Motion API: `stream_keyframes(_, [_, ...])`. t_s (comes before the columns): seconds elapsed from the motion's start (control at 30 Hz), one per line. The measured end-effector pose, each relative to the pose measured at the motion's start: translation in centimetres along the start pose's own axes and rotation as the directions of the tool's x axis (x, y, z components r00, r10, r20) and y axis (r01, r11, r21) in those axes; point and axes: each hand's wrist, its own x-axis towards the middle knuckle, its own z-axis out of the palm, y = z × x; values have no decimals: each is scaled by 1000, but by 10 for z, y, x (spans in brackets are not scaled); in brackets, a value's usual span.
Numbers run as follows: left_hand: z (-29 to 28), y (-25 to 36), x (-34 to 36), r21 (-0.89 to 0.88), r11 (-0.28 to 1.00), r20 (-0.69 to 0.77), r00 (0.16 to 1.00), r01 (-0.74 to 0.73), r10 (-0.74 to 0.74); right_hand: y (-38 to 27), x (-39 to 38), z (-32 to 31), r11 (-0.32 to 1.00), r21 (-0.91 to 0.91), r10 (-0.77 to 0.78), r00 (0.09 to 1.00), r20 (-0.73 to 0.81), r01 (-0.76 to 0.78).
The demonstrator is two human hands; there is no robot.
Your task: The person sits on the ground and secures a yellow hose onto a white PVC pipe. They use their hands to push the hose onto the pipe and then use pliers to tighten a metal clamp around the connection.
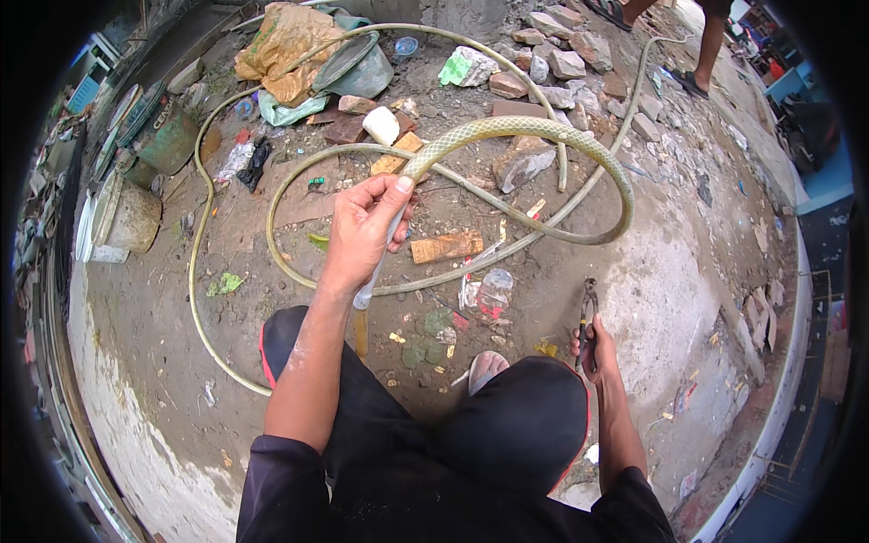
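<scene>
Hands (367,224) (597,347) partly cover hose (534,129), pincers (590,294); person (711,52) cut off

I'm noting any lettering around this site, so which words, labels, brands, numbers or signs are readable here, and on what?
Dark green bucket, left: pale capital letters, which I won't copy out.
Clear plastic cup with red marks: any print is too small to read.
Hose and pliers: no lettering I can make out.

Diffuse daylight, soft shadows, bent edges
</scene>
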Motion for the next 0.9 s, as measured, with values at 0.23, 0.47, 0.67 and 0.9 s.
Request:
stream_keyframes(0.23, [6, -7, 4, -155, 987, -16, 999, 32, -35, -44, -70, 167, 204, -662, -372, 682, 630, 722])
stream_keyframes(0.47, [13, -6, -1, -117, 992, 4, 999, -44, 45, -104, -59, 233, 85, -706, -105, 711, 696, 703])
stream_keyframes(0.67, [9, -6, -5, -127, 989, 33, 996, -72, 77, -123, -71, 248, 236, -708, 26, 724, 689, 665])
stream_keyframes(0.9, [17, -9, -4, -145, 987, 62, 995, -65, 75, -131, -70, 253, 130, -740, 64, 740, 670, 659])
